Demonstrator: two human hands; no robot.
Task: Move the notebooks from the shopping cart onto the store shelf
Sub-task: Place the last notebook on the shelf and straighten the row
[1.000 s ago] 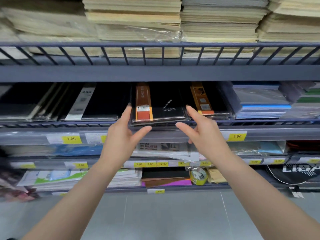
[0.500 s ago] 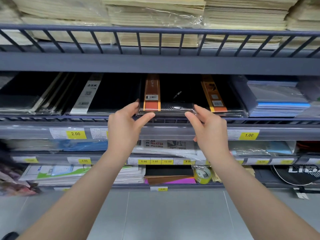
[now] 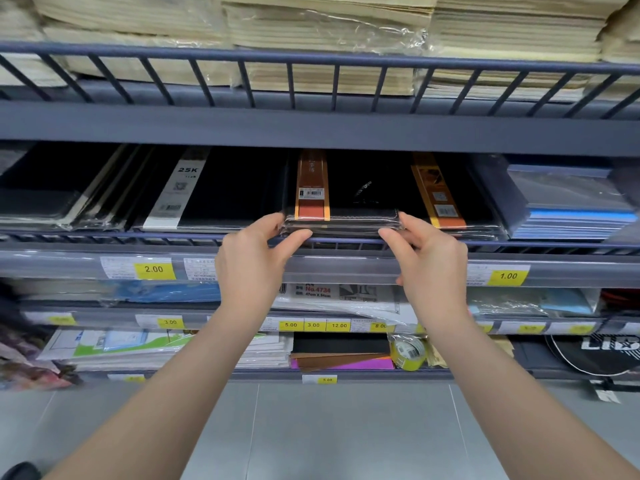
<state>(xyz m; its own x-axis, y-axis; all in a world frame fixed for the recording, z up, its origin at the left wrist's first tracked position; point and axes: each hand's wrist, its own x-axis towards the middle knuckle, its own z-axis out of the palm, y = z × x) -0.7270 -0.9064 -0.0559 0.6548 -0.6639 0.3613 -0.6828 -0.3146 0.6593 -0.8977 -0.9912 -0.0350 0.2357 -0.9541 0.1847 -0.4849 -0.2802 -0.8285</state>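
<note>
Wide grey store shelf (image 3: 311, 128) fills the view, its tiers running above and below both hands. Up top, above the hands, big stacks of cream paper pads (image 3: 332, 39) sit behind the railing. Down below the wrists, lower tiers carry mixed stationery and yellow price tags (image 3: 154, 269), one just left of the left hand reading 2.00, another right of the right hand reading 1.00.

On the tier at hand level, left of the left hand, a black notebook with a white 25K band (image 3: 180, 188) lies flat; right of the right hand, a black notebook with an orange band (image 3: 438, 188), then a blue stack (image 3: 568, 209) further right.

Now the centre: the black notebooks (image 3: 360, 192), shrink-wrapped with a brown-orange band, lie on the shelf right between the two hands, front edge at the rail. The left hand (image 3: 251, 261) pinches the stack's near left corner, thumb under, fingers at the side. The right hand (image 3: 431, 261) grips the near right corner the same way.

Below the right forearm, a roll of yellow tape (image 3: 408, 353).
</note>
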